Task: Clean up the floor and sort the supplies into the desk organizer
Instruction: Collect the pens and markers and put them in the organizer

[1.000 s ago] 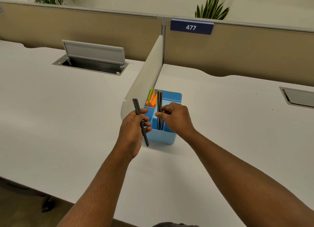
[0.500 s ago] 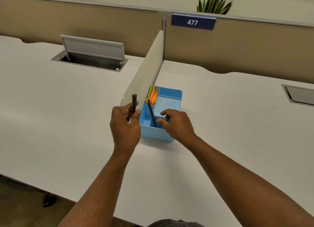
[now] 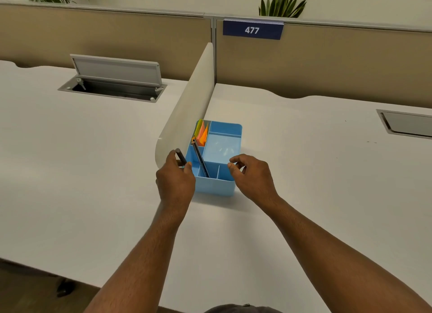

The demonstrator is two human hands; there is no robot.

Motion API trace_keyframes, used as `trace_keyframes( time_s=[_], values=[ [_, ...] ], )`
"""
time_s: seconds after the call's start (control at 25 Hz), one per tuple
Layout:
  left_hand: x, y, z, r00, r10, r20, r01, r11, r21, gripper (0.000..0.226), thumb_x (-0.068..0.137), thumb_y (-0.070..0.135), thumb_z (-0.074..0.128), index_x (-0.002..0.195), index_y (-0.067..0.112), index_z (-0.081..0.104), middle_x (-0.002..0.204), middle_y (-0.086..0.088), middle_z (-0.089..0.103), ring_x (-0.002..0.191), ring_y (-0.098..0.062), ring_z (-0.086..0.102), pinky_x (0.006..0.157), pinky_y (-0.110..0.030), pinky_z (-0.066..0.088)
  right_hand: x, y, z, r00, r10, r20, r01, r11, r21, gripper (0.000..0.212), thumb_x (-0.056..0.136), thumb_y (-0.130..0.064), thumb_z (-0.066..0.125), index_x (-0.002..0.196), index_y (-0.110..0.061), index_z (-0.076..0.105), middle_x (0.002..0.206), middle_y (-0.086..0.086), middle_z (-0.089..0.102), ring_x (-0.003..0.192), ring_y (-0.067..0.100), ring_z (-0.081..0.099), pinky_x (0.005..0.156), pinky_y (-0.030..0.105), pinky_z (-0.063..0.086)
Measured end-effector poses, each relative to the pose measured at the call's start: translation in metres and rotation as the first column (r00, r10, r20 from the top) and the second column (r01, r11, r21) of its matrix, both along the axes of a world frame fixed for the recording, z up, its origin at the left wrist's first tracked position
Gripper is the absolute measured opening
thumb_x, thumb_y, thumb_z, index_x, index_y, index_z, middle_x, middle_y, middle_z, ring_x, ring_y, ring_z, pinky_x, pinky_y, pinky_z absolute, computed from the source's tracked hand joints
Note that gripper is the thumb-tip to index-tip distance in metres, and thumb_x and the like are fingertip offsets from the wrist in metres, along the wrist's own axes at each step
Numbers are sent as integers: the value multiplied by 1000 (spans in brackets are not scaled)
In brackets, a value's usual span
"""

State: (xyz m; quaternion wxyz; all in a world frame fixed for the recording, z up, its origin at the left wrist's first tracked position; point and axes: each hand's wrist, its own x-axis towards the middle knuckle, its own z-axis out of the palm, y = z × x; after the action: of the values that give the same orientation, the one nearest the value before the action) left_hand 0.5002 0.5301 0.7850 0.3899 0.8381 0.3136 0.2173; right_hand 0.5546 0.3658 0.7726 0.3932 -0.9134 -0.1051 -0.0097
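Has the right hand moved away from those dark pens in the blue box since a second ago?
Yes. The right hand has let go of the dark pens and drawn rightward to the blue organizer's right wall, now empty.

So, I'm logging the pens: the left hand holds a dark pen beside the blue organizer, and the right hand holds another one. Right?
Not quite. The head view shows the right hand holding nothing; its fingers hang loosely over the blue organizer. The left hand does hold a dark pen.
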Motion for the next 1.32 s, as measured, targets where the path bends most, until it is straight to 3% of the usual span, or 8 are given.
trace_keyframes(
  time_s=[0.16, 0.28, 0.52, 0.76, 0.96, 1.04, 1.16, 1.32],
  values=[
    [1, 1, 1, 996, 16, 89, -14, 1000, -21, 52, 87, 8, 67, 135, 10, 47, 120, -11, 63, 98, -25, 66, 88, -31, 50, -3, -3, -1, 1000, -8, 13, 8, 1000, 23, 23, 92, -33, 60, 110, -20, 67, 92, -8, 66, 75, 5, 57, 70, 18, 47],
    [-8, 0, -2, 995, 23, 98, -21, 1000, -17, 44, 89, 8, 64, 131, 10, 50, 122, -10, 62, 100, -25, 65, 95, -43, 52, -8, -7, -2, 1000, -12, 17, 11, 999, 40, 21, 92, -31, 60, 108, -20, 68, 91, -9, 65, 72, 4, 55, 70, 18, 46],
    [-34, -11, -8, 985, -24, 168, 19, 999, 30, 25, 89, 17, 64, 114, 14, 59, 100, -1, 67, 86, -13, 61, 85, -34, 54, -32, -14, -8, 993, -57, 104, 50, 996, 68, 18, 92, -27, 60, 105, -18, 68, 96, -6, 68, 71, 4, 54, 64, 8, 39],
    [-45, -37, -22, 897, -429, 112, 401, 893, 204, 28, 92, 42, 53, 88, 18, 65, 81, 6, 67, 74, -6, 58, 61, -16, 48, -61, -24, -21, 983, -147, 110, 157, 984, -85, 33, 93, -42, 54, 117, -22, 63, 119, -3, 63, 105, 13, 58, 86, 26, 49],
    [-53, -63, -39, 746, -664, -50, 636, 688, 350, 48, 92, 56, 40, 106, 21, 69, 105, 1, 72, 96, -16, 64, 75, -28, 49, -98, -47, -28, 975, -198, 100, 219, 932, -288, 54, 93, -53, 46, 140, -25, 44, 150, -2, 39, 137, 17, 37, 107, 33, 36],
    [-58, -74, -43, 667, -720, -192, 729, 579, 365, 57, 93, 60, 32, 125, 23, 60, 128, -1, 63, 119, -22, 57, 94, -38, 46, -118, -60, -29, 966, -239, 103, 260, 908, -329, 60, 93, -54, 45, 145, -26, 35, 156, -2, 28, 142, 18, 29, 111, 35, 32],
    [-66, -89, -49, 538, -754, -377, 839, 434, 329, 72, 90, 68, 12, 149, 29, 25, 160, 2, 17, 148, -21, 15, 117, -41, 15, -148, -81, -30, 953, -273, 135, 304, 874, -379, 65, 94, -55, 42, 150, -26, 25, 160, -3, 17, 146, 16, 20, 114, 31, 23],
    [-92, -113, -53, 451, -760, -467, 888, 328, 324, 76, 86, 71, 6, 152, 33, -4, 159, 6, -19, 146, -17, -18, 119, -41, -5, -189, -114, -31, 927, -342, 151, 374, 831, -413, 70, 94, -61, 35, 152, -29, 13, 162, -5, 6, 148, 14, 8, 115, 29, 12]
  ],
)
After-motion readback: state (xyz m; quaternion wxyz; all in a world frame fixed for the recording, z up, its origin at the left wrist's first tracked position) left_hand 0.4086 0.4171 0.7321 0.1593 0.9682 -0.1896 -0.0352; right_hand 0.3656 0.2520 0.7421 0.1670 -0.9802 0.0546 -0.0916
